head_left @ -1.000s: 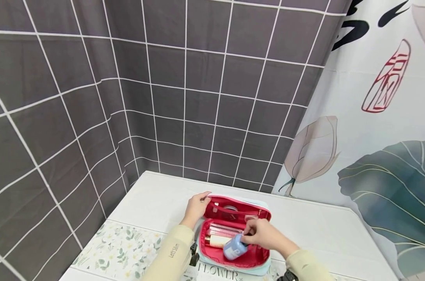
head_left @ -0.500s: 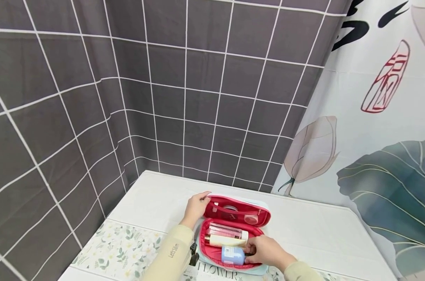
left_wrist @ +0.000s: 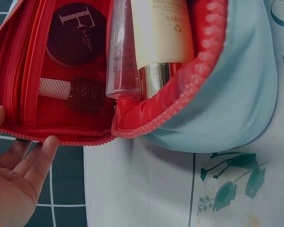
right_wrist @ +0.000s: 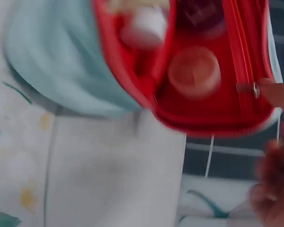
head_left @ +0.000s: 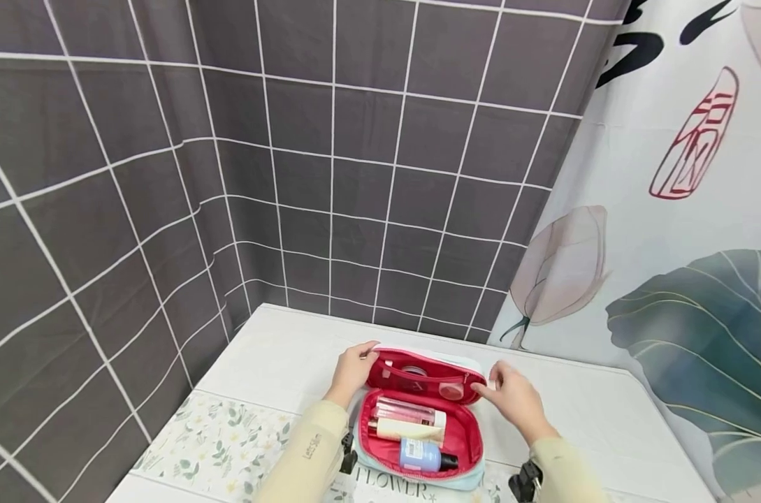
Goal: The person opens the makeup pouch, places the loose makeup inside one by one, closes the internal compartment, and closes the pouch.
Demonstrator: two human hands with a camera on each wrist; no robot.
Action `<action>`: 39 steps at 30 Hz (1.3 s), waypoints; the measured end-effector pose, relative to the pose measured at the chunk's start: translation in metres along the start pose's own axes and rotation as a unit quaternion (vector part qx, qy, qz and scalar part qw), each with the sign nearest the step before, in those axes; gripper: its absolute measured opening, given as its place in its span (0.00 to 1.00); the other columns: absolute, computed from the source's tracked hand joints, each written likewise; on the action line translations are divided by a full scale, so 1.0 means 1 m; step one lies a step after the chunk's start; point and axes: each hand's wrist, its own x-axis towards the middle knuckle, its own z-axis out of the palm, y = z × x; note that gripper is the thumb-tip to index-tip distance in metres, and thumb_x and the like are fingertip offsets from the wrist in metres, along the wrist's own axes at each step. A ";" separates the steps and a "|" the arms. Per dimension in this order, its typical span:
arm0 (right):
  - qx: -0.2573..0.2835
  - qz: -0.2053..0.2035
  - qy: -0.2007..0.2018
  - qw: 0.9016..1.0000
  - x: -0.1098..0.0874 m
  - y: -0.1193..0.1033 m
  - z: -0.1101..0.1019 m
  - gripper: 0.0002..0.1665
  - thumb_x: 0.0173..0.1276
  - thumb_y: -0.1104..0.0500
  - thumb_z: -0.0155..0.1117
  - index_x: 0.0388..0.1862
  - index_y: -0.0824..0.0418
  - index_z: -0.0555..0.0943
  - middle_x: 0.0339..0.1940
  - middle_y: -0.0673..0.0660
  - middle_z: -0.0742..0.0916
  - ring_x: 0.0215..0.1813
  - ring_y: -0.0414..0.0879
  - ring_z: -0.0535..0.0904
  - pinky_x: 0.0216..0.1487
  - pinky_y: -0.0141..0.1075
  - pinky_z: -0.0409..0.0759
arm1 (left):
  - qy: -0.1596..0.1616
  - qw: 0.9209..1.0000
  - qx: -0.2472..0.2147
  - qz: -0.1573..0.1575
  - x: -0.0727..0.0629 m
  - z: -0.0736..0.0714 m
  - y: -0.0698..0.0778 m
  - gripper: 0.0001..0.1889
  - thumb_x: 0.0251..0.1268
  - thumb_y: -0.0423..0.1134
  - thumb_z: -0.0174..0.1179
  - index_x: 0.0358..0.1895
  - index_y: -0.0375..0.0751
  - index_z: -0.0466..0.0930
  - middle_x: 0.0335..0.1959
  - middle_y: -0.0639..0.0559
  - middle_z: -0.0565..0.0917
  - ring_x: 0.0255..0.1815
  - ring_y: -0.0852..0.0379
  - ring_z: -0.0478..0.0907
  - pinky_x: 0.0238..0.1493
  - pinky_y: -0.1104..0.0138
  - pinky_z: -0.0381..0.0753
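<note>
A pale blue cosmetic bag [head_left: 470,482] with a red lining lies unzipped, its lid [head_left: 427,391] raised at the back. My left hand [head_left: 351,374] pinches the lid's left edge, thumb inside and fingers outside. At the right edge, my right hand [head_left: 515,398] has its thumb against the lid and its fingers apart from it. Inside the bag lie a blue bottle [head_left: 420,455] with a black cap, a cream-coloured tube [head_left: 409,429] and a clear pink bottle [head_left: 405,411]. The lid's mesh pocket holds a dark round compact [left_wrist: 78,35] and a small round jar [right_wrist: 194,73].
A small bottle with a white textured cap [left_wrist: 54,89] also sits behind the mesh. The bag stands on a white table [head_left: 292,349] with a floral-printed band [head_left: 216,440]. Dark grid-patterned cloth [head_left: 367,181] hangs behind, with a white printed curtain [head_left: 638,279] at the right.
The right hand has laid the blue bottle in the bag's front part, let go, and moved up to the lid's right edge. The left hand stays on the lid.
</note>
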 end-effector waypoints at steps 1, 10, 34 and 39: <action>0.006 0.001 0.006 1.000 0.005 0.004 -0.003 0.21 0.53 0.53 0.72 0.36 0.64 0.73 0.29 0.58 0.77 0.28 0.48 0.72 0.27 0.37 0.72 | 0.001 1.000 -0.001 -0.001 0.001 0.001 0.002 0.14 0.63 0.33 0.56 0.52 0.37 0.80 0.46 0.41 0.82 0.52 0.45 0.77 0.54 0.53 0.72; 0.051 -0.017 -0.026 0.998 0.024 0.021 -0.009 0.17 0.61 0.66 0.62 0.50 0.68 0.76 0.41 0.65 0.83 0.42 0.59 0.81 0.41 0.49 0.79 | -0.024 1.000 -0.012 -0.001 0.011 0.009 0.013 0.16 0.62 0.31 0.55 0.54 0.39 0.79 0.50 0.40 0.80 0.51 0.45 0.77 0.52 0.55 0.74; 0.183 0.039 -0.002 0.982 0.016 -0.003 0.002 0.07 0.63 0.72 0.54 0.39 0.72 0.77 0.30 0.61 0.83 0.30 0.50 0.80 0.29 0.41 0.82 | -0.027 0.988 0.128 0.086 -0.034 0.119 0.068 0.08 0.50 0.49 0.67 0.26 0.49 0.86 0.18 0.63 0.81 0.22 0.65 0.77 0.24 0.69 0.73; 0.184 0.021 0.014 0.983 0.016 -0.007 0.004 0.05 0.60 0.73 0.56 0.36 0.72 0.77 0.29 0.60 0.83 0.28 0.51 0.81 0.28 0.41 0.82 | 0.028 0.992 0.096 0.070 -0.033 0.128 0.072 0.06 0.51 0.44 0.66 0.21 0.51 0.83 0.13 0.66 0.78 0.18 0.67 0.74 0.20 0.68 0.70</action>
